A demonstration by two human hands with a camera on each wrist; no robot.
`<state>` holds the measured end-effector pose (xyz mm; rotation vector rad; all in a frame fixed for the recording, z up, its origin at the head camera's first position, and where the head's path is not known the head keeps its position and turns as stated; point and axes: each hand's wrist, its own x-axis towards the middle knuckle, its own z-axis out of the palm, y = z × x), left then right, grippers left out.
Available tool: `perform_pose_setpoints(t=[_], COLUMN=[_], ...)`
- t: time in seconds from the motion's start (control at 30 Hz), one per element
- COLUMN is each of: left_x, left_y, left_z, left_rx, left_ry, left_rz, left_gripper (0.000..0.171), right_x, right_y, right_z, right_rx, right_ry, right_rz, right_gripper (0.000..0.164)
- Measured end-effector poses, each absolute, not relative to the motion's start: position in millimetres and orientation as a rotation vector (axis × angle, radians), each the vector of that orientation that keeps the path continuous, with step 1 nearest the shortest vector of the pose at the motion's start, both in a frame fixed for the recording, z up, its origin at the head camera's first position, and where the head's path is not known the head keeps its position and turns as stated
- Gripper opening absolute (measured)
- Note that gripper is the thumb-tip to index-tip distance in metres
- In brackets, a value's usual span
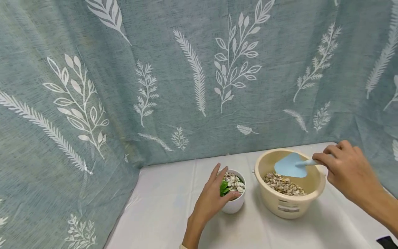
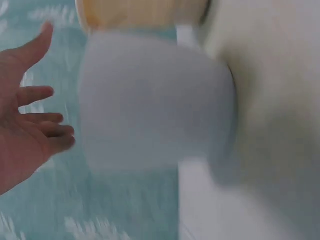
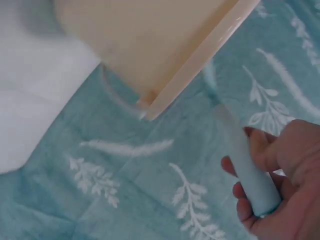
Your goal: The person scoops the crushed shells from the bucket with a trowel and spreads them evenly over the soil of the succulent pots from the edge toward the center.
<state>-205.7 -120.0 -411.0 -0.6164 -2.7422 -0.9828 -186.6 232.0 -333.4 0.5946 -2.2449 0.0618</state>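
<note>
Seen from the person's seat, the white flower pot [image 1: 233, 206] stands upright at nine o'clock of the cream bucket [image 1: 289, 209]. Green leaves [image 1: 224, 188] lie at nine o'clock inside it, beside pale chips [image 1: 235, 180]. The left hand [image 1: 214, 193] has its fingers spread at the rim; whether it touches, I cannot tell. The right hand [image 1: 348, 167], near the bucket's three o'clock, grips a light-blue trowel [image 1: 290, 166], whose blade is above the bucket's brownish chips [image 1: 283, 185].
</note>
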Motion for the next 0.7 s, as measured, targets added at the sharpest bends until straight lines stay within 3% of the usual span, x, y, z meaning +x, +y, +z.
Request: perform_pose_setpoints(t=[0.13,0.3,0.43,0.7], left_x=[-206,-203,-201,-198], left_y=[-82,-45,-31,-20], left_z=[-397,-399,-407,-417], left_rx=[-0.787,-0.897,-0.877,-0.877], left_ry=[-2.629,-2.631,-2.667,-2.625], left_rz=[-0.886,-0.768,-0.699,-0.701], left_gripper=[0.073,0.082,0.081,0.075], right_x=[-198,-218,-231,-239], right_y=[244,236,221,214], right_z=[-335,-344,-354,-378], right_rx=[0.721,0.821,0.859,0.886], right_ry=[-2.299,-2.274,-2.258,-2.347], right_rz=[-0.106,-0.271,-0.340,-0.382], right_gripper=[0.043,0.031,0.024,0.031])
